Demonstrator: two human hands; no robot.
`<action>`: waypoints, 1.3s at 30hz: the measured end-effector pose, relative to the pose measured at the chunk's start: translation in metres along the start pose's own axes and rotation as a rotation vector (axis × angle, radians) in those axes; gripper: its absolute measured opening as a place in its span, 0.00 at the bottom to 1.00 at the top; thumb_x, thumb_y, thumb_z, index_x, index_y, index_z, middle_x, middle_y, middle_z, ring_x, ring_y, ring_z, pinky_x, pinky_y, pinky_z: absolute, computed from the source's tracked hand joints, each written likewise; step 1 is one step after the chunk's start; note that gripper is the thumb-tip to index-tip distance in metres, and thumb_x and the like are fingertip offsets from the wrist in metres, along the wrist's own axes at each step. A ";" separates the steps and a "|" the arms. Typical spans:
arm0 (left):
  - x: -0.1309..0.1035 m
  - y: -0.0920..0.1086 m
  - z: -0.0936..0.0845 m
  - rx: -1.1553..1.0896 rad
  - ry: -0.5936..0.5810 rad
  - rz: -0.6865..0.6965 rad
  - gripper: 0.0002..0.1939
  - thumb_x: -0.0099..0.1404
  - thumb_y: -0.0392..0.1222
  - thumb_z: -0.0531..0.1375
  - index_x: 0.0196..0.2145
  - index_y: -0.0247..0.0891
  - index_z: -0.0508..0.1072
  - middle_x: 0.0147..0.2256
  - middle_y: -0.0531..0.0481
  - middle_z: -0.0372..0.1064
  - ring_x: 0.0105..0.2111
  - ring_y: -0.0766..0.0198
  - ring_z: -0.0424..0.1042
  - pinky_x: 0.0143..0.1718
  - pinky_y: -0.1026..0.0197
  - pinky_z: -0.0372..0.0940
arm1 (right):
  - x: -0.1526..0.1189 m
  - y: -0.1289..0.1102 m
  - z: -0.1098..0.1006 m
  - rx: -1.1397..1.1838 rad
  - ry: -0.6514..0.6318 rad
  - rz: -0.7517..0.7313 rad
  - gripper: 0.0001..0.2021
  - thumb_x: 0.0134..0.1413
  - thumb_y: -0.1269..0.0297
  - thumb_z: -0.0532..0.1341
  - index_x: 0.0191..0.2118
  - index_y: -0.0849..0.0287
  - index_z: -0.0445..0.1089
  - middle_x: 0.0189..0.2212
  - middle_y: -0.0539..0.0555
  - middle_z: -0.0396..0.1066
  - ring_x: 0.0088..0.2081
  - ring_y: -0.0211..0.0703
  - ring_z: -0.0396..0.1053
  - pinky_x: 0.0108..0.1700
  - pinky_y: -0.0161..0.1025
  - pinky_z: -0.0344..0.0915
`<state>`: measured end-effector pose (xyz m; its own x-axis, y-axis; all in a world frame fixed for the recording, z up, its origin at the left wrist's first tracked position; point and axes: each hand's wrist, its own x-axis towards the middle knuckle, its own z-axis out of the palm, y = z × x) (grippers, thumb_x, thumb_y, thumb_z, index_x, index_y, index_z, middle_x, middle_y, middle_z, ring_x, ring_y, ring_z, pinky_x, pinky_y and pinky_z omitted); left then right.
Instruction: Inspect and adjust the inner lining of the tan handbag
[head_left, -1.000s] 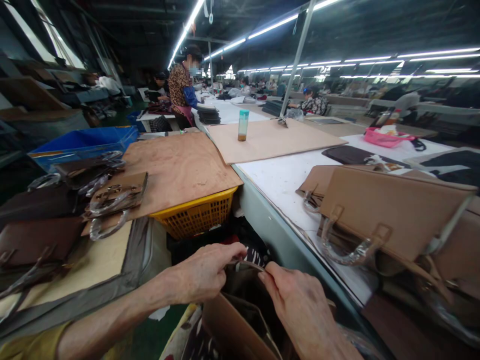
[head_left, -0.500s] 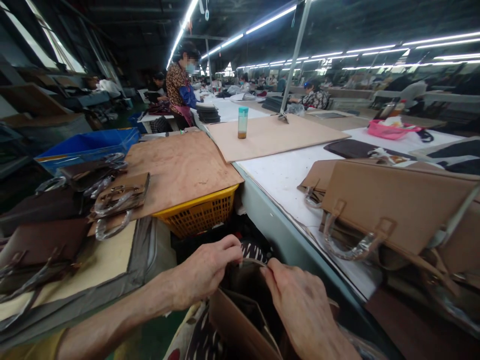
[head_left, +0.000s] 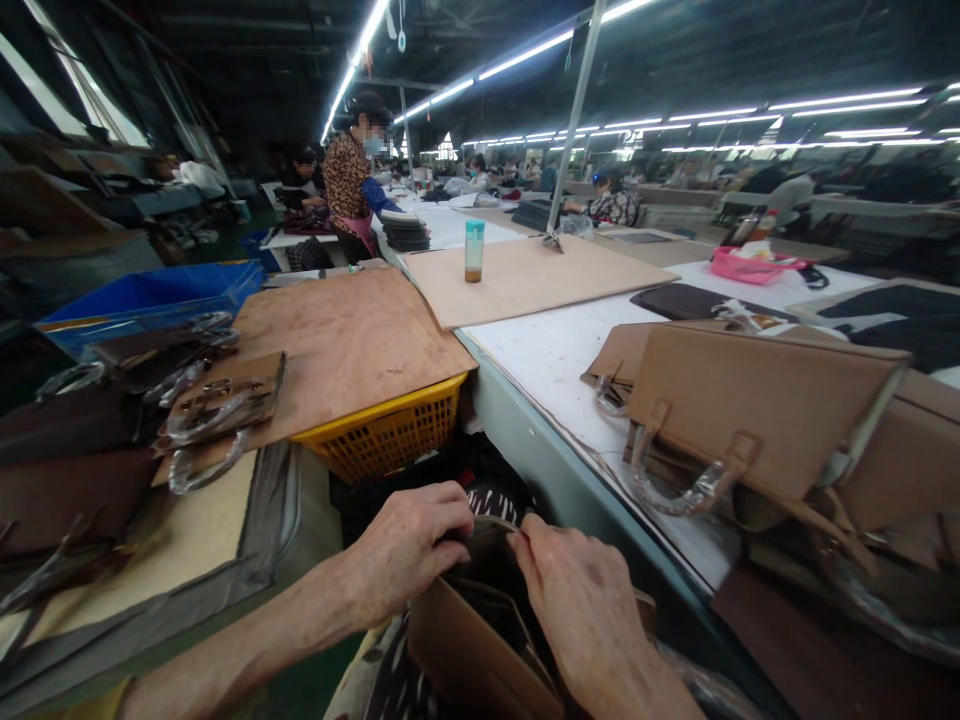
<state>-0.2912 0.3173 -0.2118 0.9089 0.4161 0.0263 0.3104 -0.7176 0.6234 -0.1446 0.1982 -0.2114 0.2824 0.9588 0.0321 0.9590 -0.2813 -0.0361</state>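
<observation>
A tan handbag [head_left: 480,645] rests on my lap with its mouth open toward me and a dark lining inside. Bent over its far rim, my left hand [head_left: 416,535] pinches the edge between thumb and fingers. My right hand [head_left: 589,590] grips the rim on the opposite side, its thumb at the edge and the fingers hidden behind. The bag's lower part is out of sight. Patterned dark-and-white cloth [head_left: 491,500] shows beyond the bag.
Tan handbags [head_left: 750,400] with wrapped handles are heaped on the right table. Brown bags [head_left: 82,500] lie at left. A yellow basket [head_left: 386,430] stands under a brown board [head_left: 352,330]. A bottle [head_left: 474,252] is upright farther back. A co-worker [head_left: 349,180] stands beyond.
The view has turned slightly right, so the surroundings sit farther left. Both hands keep hold of the bag's rim, with only a small shift of the left fingers.
</observation>
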 end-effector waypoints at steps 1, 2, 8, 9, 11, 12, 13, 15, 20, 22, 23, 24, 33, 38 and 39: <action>0.001 -0.001 0.001 -0.004 0.006 -0.007 0.05 0.56 0.30 0.57 0.26 0.38 0.66 0.36 0.54 0.65 0.35 0.67 0.64 0.37 0.67 0.57 | 0.001 0.000 0.000 0.002 0.000 0.003 0.11 0.59 0.70 0.52 0.28 0.55 0.67 0.21 0.53 0.73 0.23 0.49 0.72 0.22 0.38 0.51; 0.001 -0.001 0.002 -0.013 0.015 -0.012 0.06 0.56 0.30 0.57 0.25 0.37 0.65 0.35 0.55 0.65 0.35 0.68 0.64 0.37 0.67 0.57 | 0.001 0.000 0.000 0.004 -0.003 0.005 0.11 0.59 0.70 0.52 0.28 0.55 0.67 0.21 0.53 0.73 0.23 0.48 0.72 0.22 0.38 0.51; -0.001 -0.002 0.014 -0.047 0.159 -0.106 0.11 0.58 0.32 0.55 0.22 0.37 0.56 0.28 0.55 0.60 0.29 0.68 0.60 0.31 0.66 0.55 | 0.005 -0.001 0.004 -0.002 -0.007 0.008 0.11 0.59 0.70 0.53 0.28 0.56 0.67 0.21 0.53 0.73 0.23 0.48 0.71 0.22 0.38 0.50; -0.001 -0.002 0.017 -0.054 0.190 -0.121 0.11 0.58 0.32 0.54 0.22 0.37 0.55 0.28 0.55 0.60 0.28 0.67 0.60 0.31 0.65 0.55 | 0.005 -0.001 0.004 -0.001 0.000 0.003 0.10 0.59 0.70 0.53 0.28 0.56 0.67 0.21 0.53 0.73 0.23 0.48 0.71 0.22 0.38 0.50; -0.001 -0.001 0.022 -0.079 0.214 -0.115 0.10 0.59 0.31 0.52 0.22 0.38 0.55 0.29 0.54 0.61 0.29 0.67 0.60 0.31 0.65 0.55 | 0.006 0.001 0.006 0.009 0.012 -0.017 0.09 0.58 0.69 0.54 0.29 0.56 0.67 0.21 0.52 0.72 0.23 0.47 0.71 0.23 0.38 0.49; -0.001 -0.001 0.023 -0.088 0.214 -0.103 0.10 0.59 0.31 0.52 0.23 0.38 0.55 0.29 0.53 0.61 0.29 0.67 0.60 0.32 0.65 0.55 | 0.006 0.002 0.006 0.020 0.015 -0.031 0.07 0.58 0.68 0.55 0.29 0.55 0.67 0.21 0.51 0.72 0.23 0.47 0.71 0.23 0.37 0.49; 0.000 -0.001 0.025 -0.094 0.212 -0.092 0.10 0.59 0.31 0.51 0.23 0.38 0.55 0.29 0.53 0.62 0.30 0.67 0.60 0.32 0.65 0.55 | 0.007 0.003 0.007 0.032 0.015 -0.043 0.06 0.58 0.67 0.56 0.30 0.55 0.67 0.21 0.51 0.73 0.23 0.46 0.71 0.23 0.37 0.49; 0.000 -0.003 0.026 -0.100 0.210 -0.085 0.09 0.59 0.31 0.51 0.23 0.37 0.56 0.30 0.53 0.63 0.30 0.66 0.61 0.32 0.64 0.55 | 0.008 0.005 0.007 0.059 0.010 -0.062 0.05 0.58 0.65 0.57 0.32 0.54 0.68 0.22 0.49 0.73 0.24 0.46 0.71 0.23 0.37 0.48; 0.000 -0.005 0.026 -0.131 0.193 -0.096 0.10 0.58 0.29 0.52 0.22 0.37 0.56 0.29 0.53 0.64 0.30 0.66 0.61 0.33 0.64 0.54 | 0.012 0.005 0.005 0.109 -0.025 -0.095 0.03 0.55 0.64 0.61 0.31 0.53 0.69 0.25 0.48 0.74 0.26 0.47 0.71 0.25 0.38 0.50; 0.000 -0.005 0.026 -0.142 0.183 -0.092 0.10 0.57 0.30 0.52 0.21 0.37 0.56 0.29 0.53 0.64 0.30 0.67 0.61 0.32 0.65 0.54 | 0.014 0.006 0.006 0.174 -0.031 -0.109 0.02 0.54 0.66 0.62 0.30 0.53 0.70 0.27 0.48 0.74 0.28 0.45 0.71 0.28 0.37 0.52; 0.000 -0.005 0.026 -0.149 0.180 -0.092 0.09 0.57 0.30 0.52 0.21 0.37 0.57 0.28 0.53 0.64 0.29 0.67 0.61 0.32 0.65 0.53 | 0.015 0.006 0.007 0.228 -0.031 -0.113 0.02 0.53 0.67 0.62 0.31 0.53 0.70 0.27 0.47 0.74 0.29 0.44 0.70 0.29 0.36 0.53; 0.001 -0.004 0.026 -0.159 0.179 -0.096 0.09 0.57 0.30 0.52 0.21 0.37 0.57 0.27 0.54 0.64 0.29 0.67 0.60 0.31 0.65 0.53 | 0.016 0.007 0.008 0.287 -0.031 -0.114 0.03 0.53 0.68 0.62 0.30 0.53 0.70 0.28 0.47 0.73 0.30 0.42 0.70 0.30 0.35 0.54; 0.006 0.001 0.027 -0.325 0.197 -0.196 0.10 0.53 0.30 0.53 0.18 0.36 0.58 0.26 0.54 0.66 0.27 0.68 0.61 0.31 0.65 0.53 | 0.020 0.015 0.012 0.514 -0.101 -0.019 0.08 0.53 0.65 0.62 0.23 0.53 0.70 0.21 0.44 0.68 0.26 0.37 0.63 0.28 0.32 0.51; 0.005 0.000 0.032 -0.285 0.219 -0.200 0.10 0.54 0.30 0.54 0.19 0.36 0.58 0.26 0.54 0.66 0.27 0.68 0.61 0.30 0.65 0.53 | 0.023 0.017 0.015 0.515 -0.087 -0.057 0.10 0.53 0.63 0.60 0.22 0.54 0.69 0.20 0.46 0.67 0.24 0.36 0.60 0.26 0.31 0.50; 0.005 -0.001 0.032 -0.279 0.223 -0.194 0.10 0.54 0.30 0.54 0.19 0.36 0.57 0.26 0.54 0.65 0.27 0.68 0.61 0.30 0.65 0.53 | 0.024 0.017 0.016 0.508 -0.070 -0.066 0.09 0.53 0.63 0.60 0.23 0.54 0.69 0.20 0.46 0.67 0.24 0.36 0.60 0.26 0.31 0.49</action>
<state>-0.2782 0.3020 -0.2370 0.7487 0.6619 0.0366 0.3551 -0.4471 0.8210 -0.1216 0.2169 -0.2275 0.2026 0.9791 -0.0156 0.8362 -0.1813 -0.5176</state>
